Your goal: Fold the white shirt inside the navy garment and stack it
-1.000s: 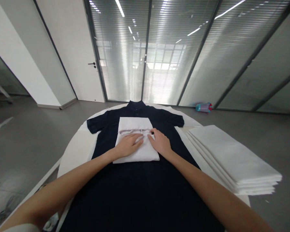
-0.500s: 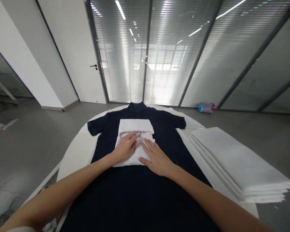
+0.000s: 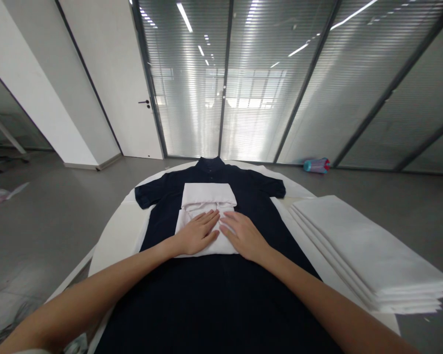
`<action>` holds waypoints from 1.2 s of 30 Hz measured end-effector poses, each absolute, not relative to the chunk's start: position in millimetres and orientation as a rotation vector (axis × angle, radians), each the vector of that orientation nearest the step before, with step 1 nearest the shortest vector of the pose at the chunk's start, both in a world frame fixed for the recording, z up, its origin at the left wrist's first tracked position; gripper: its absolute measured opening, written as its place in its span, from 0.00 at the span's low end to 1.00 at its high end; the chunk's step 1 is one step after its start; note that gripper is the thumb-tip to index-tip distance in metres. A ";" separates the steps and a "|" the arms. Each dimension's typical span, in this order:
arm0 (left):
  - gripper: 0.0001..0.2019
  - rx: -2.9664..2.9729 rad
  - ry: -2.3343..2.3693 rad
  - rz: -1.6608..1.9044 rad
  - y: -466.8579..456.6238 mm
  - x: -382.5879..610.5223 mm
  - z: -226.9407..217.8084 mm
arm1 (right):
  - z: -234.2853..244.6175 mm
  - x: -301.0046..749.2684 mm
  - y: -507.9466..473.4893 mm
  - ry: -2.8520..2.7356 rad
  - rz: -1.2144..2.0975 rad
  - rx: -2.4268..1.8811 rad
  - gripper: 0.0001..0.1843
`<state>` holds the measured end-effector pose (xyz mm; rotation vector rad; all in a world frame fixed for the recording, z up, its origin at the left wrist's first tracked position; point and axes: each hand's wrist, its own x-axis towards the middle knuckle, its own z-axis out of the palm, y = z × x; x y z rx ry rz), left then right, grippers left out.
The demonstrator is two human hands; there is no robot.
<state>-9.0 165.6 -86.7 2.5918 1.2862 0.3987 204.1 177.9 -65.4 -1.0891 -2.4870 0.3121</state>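
Observation:
A dark navy short-sleeved shirt [image 3: 221,300] lies spread out with its collar at the far end. On its chest rests a folded white cloth [image 3: 208,193], with a flap across the far side and loose folds under my fingers. My left hand [image 3: 198,232] lies flat on the cloth's near part, fingers stretched toward the centre. Opposite it, my right hand [image 3: 245,237] rests on the right side of the cloth, fingers extended and slightly bent. The fingertips of both hands nearly meet. Part of the cloth is hidden beneath them.
The shirt lies on a round white table [image 3: 112,241]. A stack of folded white cloths [image 3: 369,246] sits at the table's right edge, partly overhanging. On the floor beyond lies a blue and red basket [image 3: 316,165] near the glass partition. A white door [image 3: 121,88] stands back left.
My left hand has slid nearer to me, with its fingers now closer together. My right hand has shifted slightly right, its fingers turned more toward the left.

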 end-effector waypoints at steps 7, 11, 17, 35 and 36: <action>0.22 2.598 1.415 0.742 170.6 -6.2 -49.1 | -27.4 166.3 252.1 -2.215 0.216 -1.174 0.24; 0.21 2.524 1.657 0.899 213.5 -18.4 -37.9 | -22.2 139.4 288.2 -2.346 0.182 -1.214 0.25; 0.26 2.460 1.887 0.547 265.7 -46.9 -76.5 | -56.5 126.4 313.4 -2.484 0.213 -1.524 0.31; 0.25 2.380 1.790 0.692 249.8 -64.8 -63.6 | -57.1 164.1 297.0 -2.225 0.441 -1.284 0.30; 0.26 2.401 1.751 0.707 243.2 -65.3 -59.6 | -57.9 171.2 287.6 -2.242 0.428 -1.214 0.30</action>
